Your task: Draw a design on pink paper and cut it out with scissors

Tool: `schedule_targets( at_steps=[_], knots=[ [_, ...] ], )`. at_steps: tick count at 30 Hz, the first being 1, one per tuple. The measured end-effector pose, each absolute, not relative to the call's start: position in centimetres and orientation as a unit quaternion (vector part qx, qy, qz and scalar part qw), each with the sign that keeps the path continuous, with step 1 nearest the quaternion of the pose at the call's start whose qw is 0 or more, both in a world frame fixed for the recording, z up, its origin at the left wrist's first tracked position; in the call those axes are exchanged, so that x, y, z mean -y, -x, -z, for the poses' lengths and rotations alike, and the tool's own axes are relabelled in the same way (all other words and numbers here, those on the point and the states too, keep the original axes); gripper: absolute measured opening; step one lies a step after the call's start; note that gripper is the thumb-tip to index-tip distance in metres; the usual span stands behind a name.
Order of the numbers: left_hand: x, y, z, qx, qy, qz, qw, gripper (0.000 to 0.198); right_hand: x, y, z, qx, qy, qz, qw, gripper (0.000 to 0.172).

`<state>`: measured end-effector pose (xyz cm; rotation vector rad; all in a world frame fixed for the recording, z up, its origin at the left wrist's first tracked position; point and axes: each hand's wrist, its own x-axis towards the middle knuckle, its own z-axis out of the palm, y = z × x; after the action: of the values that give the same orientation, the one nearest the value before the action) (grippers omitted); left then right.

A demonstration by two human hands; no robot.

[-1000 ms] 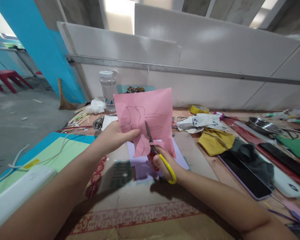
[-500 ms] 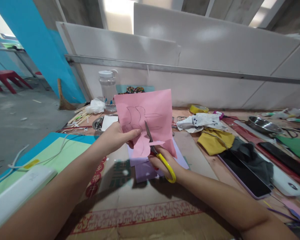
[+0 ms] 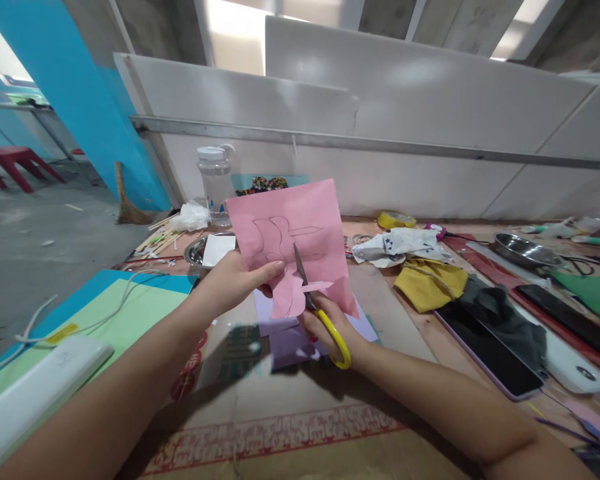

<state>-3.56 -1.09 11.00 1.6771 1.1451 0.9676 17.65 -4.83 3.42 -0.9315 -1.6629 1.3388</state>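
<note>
My left hand (image 3: 237, 283) pinches a pink sheet of paper (image 3: 307, 223) by its lower left part and holds it upright above the table. A pencilled outline is drawn on the sheet. My right hand (image 3: 325, 323) grips yellow-handled scissors (image 3: 316, 308) from below. Their blades point up into the paper along the drawn line, and a cut strip curls beside them. Purple paper sheets (image 3: 290, 337) lie flat on the cardboard under both hands.
A clear water bottle (image 3: 215, 180), a small metal bowl (image 3: 196, 250) and sticks stand at the back left. Yellow cloth (image 3: 430, 283), white cloth, dark cloth, a tablet (image 3: 490, 353), a phone (image 3: 567, 317) and a metal dish (image 3: 525, 252) lie to the right. Blue and green sheets (image 3: 125, 307) lie left.
The scissors have worked a little further up the drawn line. The pink sheet has tilted slightly and the cut flap at its lower edge has spread wider.
</note>
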Motion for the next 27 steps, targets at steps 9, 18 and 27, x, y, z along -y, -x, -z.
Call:
schedule_targets(
  at_steps=[9, 18, 27],
  knots=[
    [1.9, 2.7, -11.3, -0.479, -0.684, -0.422, 0.352, 0.029, 5.0, -17.2, -3.4, 0.626, 0.364, -0.54, 0.43, 0.024],
    [1.9, 2.4, -10.9, -0.474, -0.681, -0.412, 0.377, 0.035, 4.8, -17.4, -3.0, 0.628, 0.369, -0.532, 0.432, 0.029],
    [1.9, 2.3, -10.9, -0.459, -0.665, -0.427, 0.406, 0.035, 4.6, -17.4, -2.5, 0.632, 0.358, -0.518, 0.451, 0.029]
  ],
)
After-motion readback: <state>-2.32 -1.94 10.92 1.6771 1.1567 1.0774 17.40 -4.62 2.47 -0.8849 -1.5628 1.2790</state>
